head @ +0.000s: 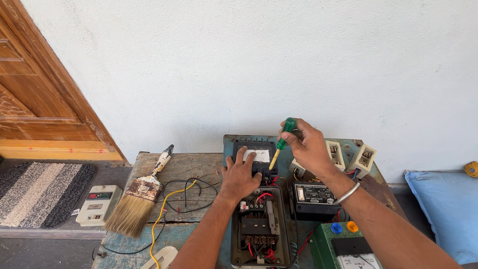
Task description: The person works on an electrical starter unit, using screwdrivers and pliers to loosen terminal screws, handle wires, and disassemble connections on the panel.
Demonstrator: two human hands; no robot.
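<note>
My right hand (309, 147) grips a green-handled screwdriver (282, 141), its tip pointing down at the top of an open electrical starter box (260, 226). My left hand (240, 175) lies flat, fingers spread, on a black component with a white label (254, 152) just above that box. The box shows black contactor parts with red and black wires. A metal bangle sits on my right wrist.
A worn paintbrush (141, 197) lies on the wooden table (184, 167) beside looped black and yellow wires (186, 197). A black relay unit (313, 199), cream switch blocks (362, 159), a green panel (343, 244), a cream switch box (98, 204) on the floor, a striped mat (40, 192), a blue cushion (445, 209).
</note>
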